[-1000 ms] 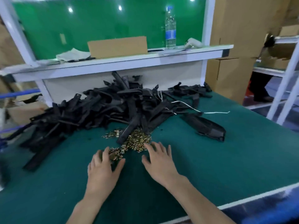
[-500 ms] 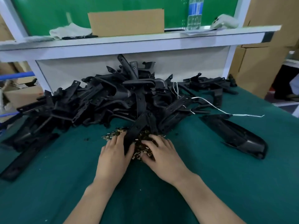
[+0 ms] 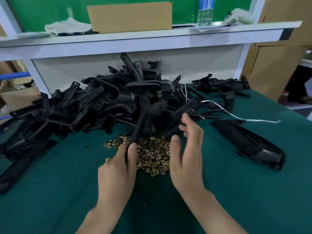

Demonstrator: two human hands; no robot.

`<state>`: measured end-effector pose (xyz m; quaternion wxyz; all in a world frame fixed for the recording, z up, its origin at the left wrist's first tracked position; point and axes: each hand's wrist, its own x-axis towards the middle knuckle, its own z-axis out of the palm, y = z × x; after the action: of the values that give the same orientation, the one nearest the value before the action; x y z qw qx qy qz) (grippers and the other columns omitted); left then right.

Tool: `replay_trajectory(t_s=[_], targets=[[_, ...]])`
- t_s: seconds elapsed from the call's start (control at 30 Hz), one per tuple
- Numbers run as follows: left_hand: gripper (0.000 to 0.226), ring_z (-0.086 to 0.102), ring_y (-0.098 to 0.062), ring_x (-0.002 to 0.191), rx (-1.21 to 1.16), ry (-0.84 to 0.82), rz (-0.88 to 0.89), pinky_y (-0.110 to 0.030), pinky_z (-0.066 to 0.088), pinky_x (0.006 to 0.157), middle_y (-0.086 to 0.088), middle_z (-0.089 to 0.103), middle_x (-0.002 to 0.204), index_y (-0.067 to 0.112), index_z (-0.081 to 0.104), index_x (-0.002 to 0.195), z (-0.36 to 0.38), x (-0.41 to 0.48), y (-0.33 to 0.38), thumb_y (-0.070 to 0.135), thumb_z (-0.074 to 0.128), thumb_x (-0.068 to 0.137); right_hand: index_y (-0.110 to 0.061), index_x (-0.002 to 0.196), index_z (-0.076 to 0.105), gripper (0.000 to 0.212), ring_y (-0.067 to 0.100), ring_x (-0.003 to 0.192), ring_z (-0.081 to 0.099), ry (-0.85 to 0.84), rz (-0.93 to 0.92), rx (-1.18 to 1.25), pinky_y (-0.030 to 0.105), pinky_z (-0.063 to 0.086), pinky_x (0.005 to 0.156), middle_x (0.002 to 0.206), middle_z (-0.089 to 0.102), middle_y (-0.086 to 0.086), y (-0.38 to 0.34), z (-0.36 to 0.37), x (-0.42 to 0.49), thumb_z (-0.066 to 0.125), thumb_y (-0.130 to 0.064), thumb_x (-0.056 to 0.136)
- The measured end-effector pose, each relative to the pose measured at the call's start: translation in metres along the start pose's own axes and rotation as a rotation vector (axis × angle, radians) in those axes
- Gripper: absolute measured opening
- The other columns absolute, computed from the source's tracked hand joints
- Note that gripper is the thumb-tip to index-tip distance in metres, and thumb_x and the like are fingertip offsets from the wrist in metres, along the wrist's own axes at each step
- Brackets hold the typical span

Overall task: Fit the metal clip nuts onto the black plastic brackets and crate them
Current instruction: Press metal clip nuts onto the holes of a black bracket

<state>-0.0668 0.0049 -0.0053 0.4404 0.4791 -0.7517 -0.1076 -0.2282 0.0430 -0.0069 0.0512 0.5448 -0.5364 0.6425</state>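
Note:
A big heap of black plastic brackets (image 3: 108, 105) covers the back of the green table (image 3: 236, 191). In front of it lies a pile of brass-coloured metal clip nuts (image 3: 153, 156). My left hand (image 3: 118, 169) grips the near end of one long black bracket (image 3: 139, 130), which slants up and blurs toward the heap. Just right of the nuts hovers my right hand (image 3: 187, 149), fingers spread, fingertips near another bracket at the heap's edge; it holds nothing that I can see.
A large curved black part (image 3: 249, 142) lies alone at the right. A white string (image 3: 236, 115) trails from the heap. The white shelf (image 3: 152, 38) behind carries a cardboard box (image 3: 130, 16), a cloth, a water bottle (image 3: 205, 12) and a phone. Cardboard boxes stand to the right.
Both hands were flat on the clip nuts. Now my left hand has taken hold of a bracket and lifted it, and my right hand has risen and spread beside the pile.

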Motion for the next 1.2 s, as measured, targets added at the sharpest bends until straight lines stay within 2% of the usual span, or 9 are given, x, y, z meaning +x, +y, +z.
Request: replay_trajectory(t_s=[0.13, 0.23, 0.33, 0.43, 0.53, 0.6, 0.77, 1.0, 1.2], targets=[[0.057, 0.061, -0.020, 0.047, -0.599, -0.093, -0.219, -0.023, 0.048, 0.052, -0.004, 0.069, 0.065, 0.011, 0.063, 0.073, 0.006, -0.010, 0.016, 0.044, 0.032, 0.108, -0.047, 0.153, 0.020, 0.058, 0.004, 0.128, 0.049, -0.063, 0.381, 0.194, 0.010, 0.040, 0.098, 0.139, 0.042, -0.027, 0.003, -0.003, 0.003, 0.039, -0.056, 0.099], [0.052, 0.061, -0.026, 0.051, -0.829, -0.412, -0.343, -0.024, 0.048, 0.052, -0.013, 0.071, 0.072, 0.011, 0.067, 0.081, 0.007, -0.019, 0.027, 0.049, 0.037, 0.100, -0.040, 0.145, 0.041, 0.052, 0.006, 0.117, 0.062, -0.132, 0.684, 0.504, 0.024, 0.049, 0.097, 0.125, 0.062, -0.024, 0.010, -0.004, 0.009, 0.049, -0.057, 0.097], [0.046, 0.064, -0.021, 0.056, -0.724, -0.719, -0.242, -0.022, 0.047, 0.055, -0.008, 0.074, 0.075, 0.017, 0.065, 0.085, 0.012, -0.026, 0.032, 0.052, 0.040, 0.099, -0.028, 0.122, 0.065, 0.022, 0.022, 0.092, 0.073, -0.109, 0.803, 0.712, 0.035, 0.058, 0.079, 0.110, 0.075, 0.006, 0.007, -0.007, 0.018, 0.051, -0.028, 0.104], [0.055, 0.062, -0.013, 0.052, -0.490, -0.633, -0.010, -0.027, 0.048, 0.054, 0.002, 0.069, 0.066, 0.021, 0.065, 0.078, 0.014, -0.032, 0.028, 0.058, 0.034, 0.104, -0.023, 0.118, 0.070, 0.022, 0.025, 0.081, 0.071, -0.104, 0.865, 0.890, 0.033, 0.058, 0.068, 0.109, 0.073, 0.018, 0.006, -0.013, 0.023, 0.054, -0.018, 0.103], [0.055, 0.058, -0.008, 0.053, -0.117, -0.322, 0.225, -0.030, 0.049, 0.052, 0.011, 0.059, 0.060, 0.025, 0.070, 0.084, 0.011, -0.021, 0.007, 0.054, 0.030, 0.106, -0.020, 0.128, 0.064, 0.028, 0.026, 0.082, 0.068, -0.188, 0.850, 0.881, 0.034, 0.058, 0.069, 0.112, 0.071, 0.019, 0.009, -0.019, 0.028, 0.052, -0.016, 0.103], [0.048, 0.062, -0.012, 0.077, 0.090, -0.233, 0.227, -0.037, 0.053, 0.073, 0.011, 0.065, 0.083, 0.020, 0.070, 0.100, 0.007, -0.011, -0.004, 0.051, 0.033, 0.105, -0.020, 0.131, 0.062, 0.030, 0.026, 0.083, 0.068, -0.250, 0.828, 0.807, 0.033, 0.058, 0.069, 0.111, 0.072, 0.018, 0.011, -0.024, 0.030, 0.049, -0.014, 0.105], [0.085, 0.031, -0.023, 0.145, 0.470, -0.457, -0.017, -0.040, 0.020, 0.122, -0.002, 0.040, 0.154, 0.024, 0.031, 0.156, 0.002, 0.001, -0.024, 0.075, 0.020, 0.089, -0.019, 0.133, 0.061, 0.033, 0.024, 0.078, 0.065, -0.393, 0.790, 0.695, 0.028, 0.052, 0.059, 0.109, 0.073, 0.015, 0.010, -0.035, 0.032, 0.044, -0.010, 0.106], [0.067, 0.042, -0.015, 0.137, 0.387, -0.506, 0.084, -0.032, 0.027, 0.114, 0.009, 0.045, 0.150, 0.031, 0.044, 0.148, 0.003, 0.003, -0.026, 0.068, 0.034, 0.093, -0.020, 0.130, 0.063, 0.030, 0.017, 0.064, 0.064, -0.471, 0.809, 0.585, 0.027, 0.052, 0.055, 0.086, 0.074, 0.007, 0.011, -0.035, 0.030, 0.043, -0.017, 0.108], [0.026, 0.060, -0.021, 0.101, 0.284, -0.377, 0.152, -0.038, 0.043, 0.091, 0.006, 0.060, 0.114, 0.025, 0.066, 0.115, 0.011, 0.001, -0.026, 0.041, 0.063, 0.095, -0.059, 0.141, 0.037, 0.052, 0.005, 0.067, 0.062, -0.624, 0.445, -0.010, 0.022, 0.048, 0.067, 0.066, 0.062, -0.019, 0.017, -0.039, 0.023, 0.032, -0.077, 0.093]])
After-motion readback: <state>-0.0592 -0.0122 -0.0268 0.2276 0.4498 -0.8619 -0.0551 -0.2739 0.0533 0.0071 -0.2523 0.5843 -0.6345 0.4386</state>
